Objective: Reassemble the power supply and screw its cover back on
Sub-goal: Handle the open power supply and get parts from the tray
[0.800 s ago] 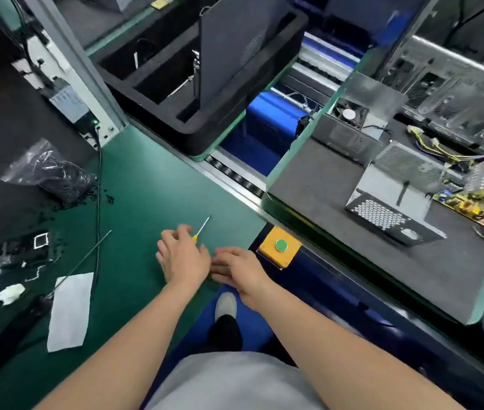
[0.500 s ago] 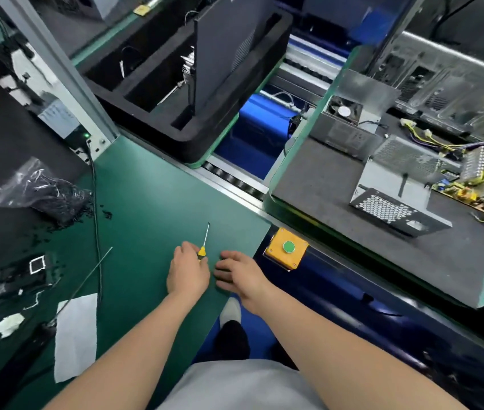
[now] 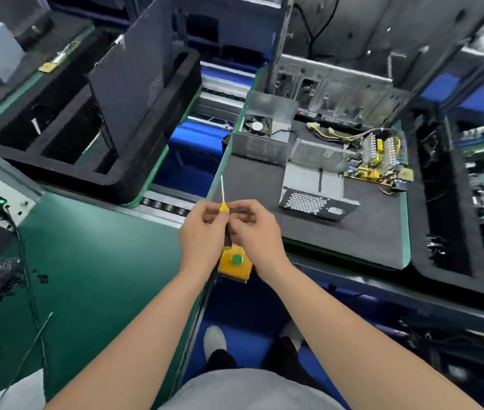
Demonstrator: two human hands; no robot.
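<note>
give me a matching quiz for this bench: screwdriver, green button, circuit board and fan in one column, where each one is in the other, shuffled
Things
1. screwdriver
2. green button
3. circuit board
4. fan

Places
A. on the yellow box at the bench edge
B. bare on the grey mat, wires attached
C. inside the open metal housing at the mat's far edge
D. held between the left hand and the right hand

Pairs: 1-D, 2-A, 3-B, 4-C
</note>
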